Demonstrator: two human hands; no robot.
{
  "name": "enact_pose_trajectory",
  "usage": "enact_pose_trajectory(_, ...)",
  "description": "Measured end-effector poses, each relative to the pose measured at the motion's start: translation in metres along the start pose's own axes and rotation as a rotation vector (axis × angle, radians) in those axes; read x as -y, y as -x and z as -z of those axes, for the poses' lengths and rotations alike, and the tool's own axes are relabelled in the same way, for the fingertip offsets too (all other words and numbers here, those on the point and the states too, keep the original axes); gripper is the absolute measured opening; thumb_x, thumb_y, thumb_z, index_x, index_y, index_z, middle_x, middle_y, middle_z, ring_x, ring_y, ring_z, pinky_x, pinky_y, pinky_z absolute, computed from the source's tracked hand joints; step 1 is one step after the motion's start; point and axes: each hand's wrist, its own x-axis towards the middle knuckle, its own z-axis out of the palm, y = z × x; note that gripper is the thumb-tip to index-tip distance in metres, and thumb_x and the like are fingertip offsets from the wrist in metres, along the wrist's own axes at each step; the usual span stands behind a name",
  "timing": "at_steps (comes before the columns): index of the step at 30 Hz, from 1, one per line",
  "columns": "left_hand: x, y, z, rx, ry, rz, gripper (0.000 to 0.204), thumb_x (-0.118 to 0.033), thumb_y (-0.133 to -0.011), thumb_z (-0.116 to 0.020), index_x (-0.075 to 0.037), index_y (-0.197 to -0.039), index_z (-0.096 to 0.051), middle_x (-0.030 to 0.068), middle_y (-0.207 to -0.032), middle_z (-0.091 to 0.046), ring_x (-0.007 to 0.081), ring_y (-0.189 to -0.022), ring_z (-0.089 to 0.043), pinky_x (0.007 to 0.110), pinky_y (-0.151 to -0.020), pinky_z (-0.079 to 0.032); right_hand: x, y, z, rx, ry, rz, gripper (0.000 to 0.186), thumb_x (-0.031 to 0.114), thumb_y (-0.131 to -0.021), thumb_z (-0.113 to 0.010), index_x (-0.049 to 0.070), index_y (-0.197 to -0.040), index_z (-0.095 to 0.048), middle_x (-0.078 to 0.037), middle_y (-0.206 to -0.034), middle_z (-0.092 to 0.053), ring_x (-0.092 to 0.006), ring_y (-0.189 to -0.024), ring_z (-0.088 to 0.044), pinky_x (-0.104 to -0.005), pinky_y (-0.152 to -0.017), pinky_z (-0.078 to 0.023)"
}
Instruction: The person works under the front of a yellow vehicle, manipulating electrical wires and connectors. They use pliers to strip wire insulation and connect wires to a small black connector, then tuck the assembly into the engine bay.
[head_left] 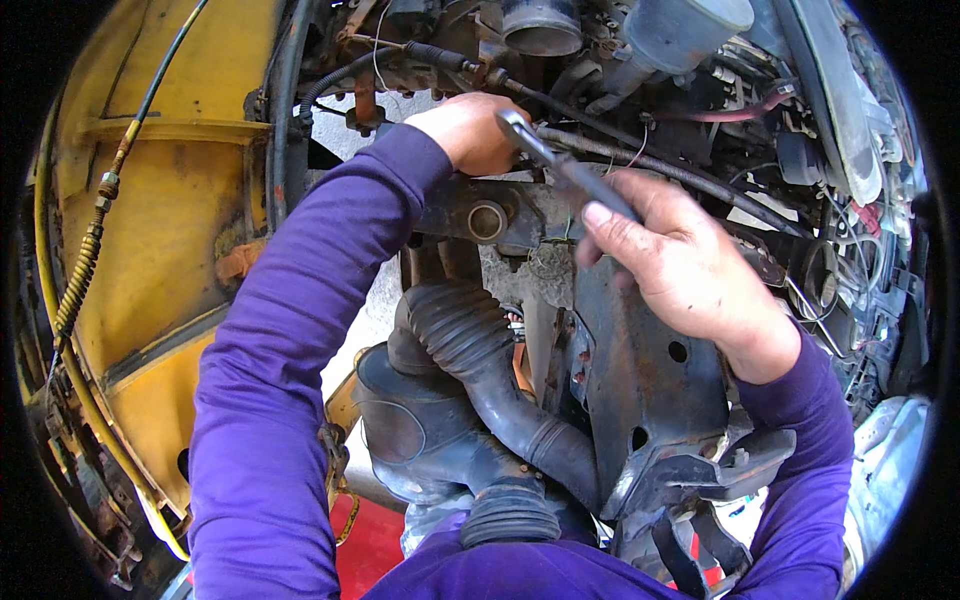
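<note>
My right hand [675,255] grips a dark metal wrench [585,180], its thumb lying along the handle. The wrench slants up to the left, and its shiny head is close to my left hand [475,135]. That hand is curled at the far side of a greasy steel crossmember [520,215] with a round metal bushing [487,221]. Its fingertips are hidden, and what they hold cannot be made out. Just beyond the hands runs a black cable [620,130] across the machinery.
A ribbed black hose [458,325] and a dark canister [395,410] lie below my arms. Yellow body panels [150,230] with a cable line the left. A metal plate with holes [655,370] stands at right. A grey reservoir [685,35] is at the far side.
</note>
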Motion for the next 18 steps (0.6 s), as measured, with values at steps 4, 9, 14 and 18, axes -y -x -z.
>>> enact_pose_trajectory(4, -0.005, 0.0, 0.008, 0.146, -0.012, 0.091, 0.028, -0.01, -0.081, -0.062, -0.001, -0.105, -0.074, 0.0219, -0.101, -0.074, 0.0404, -0.1, -0.07, 0.048, -0.087, -0.056, -0.026, -0.008, -0.026, 0.113, -0.556, -0.358, 0.032, 0.032, -0.103, -0.057, 0.002, -0.114, -0.059, -0.006, -0.094, -0.069, -0.0157, -0.085, -0.06, -0.0367, -0.073, -0.048)
enact_pose_trajectory(9, 0.022, -0.009, -0.008, 0.196, 0.114, 0.142, 0.022, -0.014, -0.091, -0.058, -0.007, -0.101, -0.076, 0.0141, -0.103, -0.074, 0.0361, -0.103, -0.07, 0.044, -0.086, -0.056, -0.04, -0.017, -0.042, 0.057, -0.746, -0.451, 0.032, 0.03, -0.101, -0.059, 0.003, -0.118, -0.056, -0.009, -0.097, -0.068, -0.0175, -0.087, -0.058, -0.0376, -0.07, -0.048)
enact_pose_trajectory(14, 0.052, -0.01, -0.027, 0.147, -0.298, -0.438, 0.021, -0.013, -0.091, -0.056, -0.009, -0.1, -0.076, 0.0142, -0.1, -0.073, 0.0354, -0.098, -0.07, 0.043, -0.088, -0.056, -0.04, -0.03, -0.05, 0.135, -0.796, -0.437, 0.031, 0.031, -0.101, -0.057, 0.005, -0.119, -0.056, -0.01, -0.102, -0.067, -0.02, -0.096, -0.057, -0.0483, -0.082, -0.049)
enact_pose_trajectory(18, 0.014, -0.014, -0.001, 0.399, -0.408, -0.294, 0.022, -0.013, -0.091, -0.057, -0.007, -0.103, -0.074, 0.016, -0.101, -0.073, 0.0355, -0.098, -0.07, 0.044, -0.087, -0.056, -0.043, -0.036, -0.045, 0.152, -0.844, -0.474, 0.033, 0.032, -0.102, -0.056, 0.005, -0.12, -0.057, -0.011, -0.107, -0.064, -0.0218, -0.103, -0.056, -0.0547, -0.088, -0.047)
